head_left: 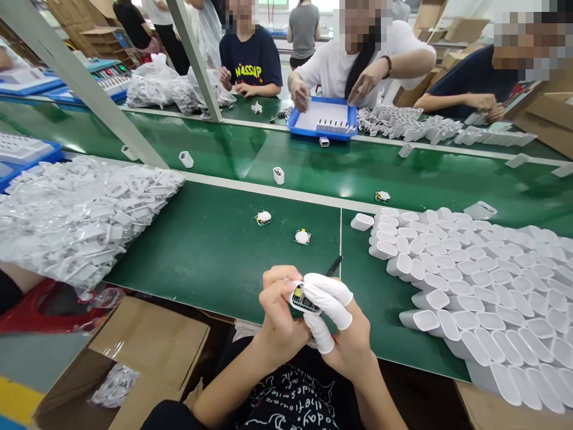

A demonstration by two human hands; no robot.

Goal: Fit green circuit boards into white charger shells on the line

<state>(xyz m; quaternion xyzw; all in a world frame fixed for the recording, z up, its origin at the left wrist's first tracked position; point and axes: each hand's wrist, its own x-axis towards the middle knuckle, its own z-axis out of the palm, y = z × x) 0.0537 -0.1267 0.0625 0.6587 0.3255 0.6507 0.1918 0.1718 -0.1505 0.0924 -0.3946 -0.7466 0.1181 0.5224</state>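
Observation:
My left hand (280, 310) is closed around a white oval housing (295, 303) near the table's front edge. Inside the housing's open end a circuit board (305, 298) with a yellow part shows. White finger covers are on several fingers of my right hand (342, 316), which pinches the same housing and board from the right. A black pen-like tool (333, 266) sticks out beyond my right fingertips; whether it is held cannot be made out. Ahead on the green table (215, 239) lie a small board with a white pad (264, 218) and a second similar board (302, 237).
White housings (474, 269) crowd the right side; a single housing (362, 221) lies beside them. At left is a bag of white parts (80, 215). A conveyor (233, 155) carries scattered pieces, with people and a blue tray (322, 117) beyond. An open carton (152, 340) stands below left.

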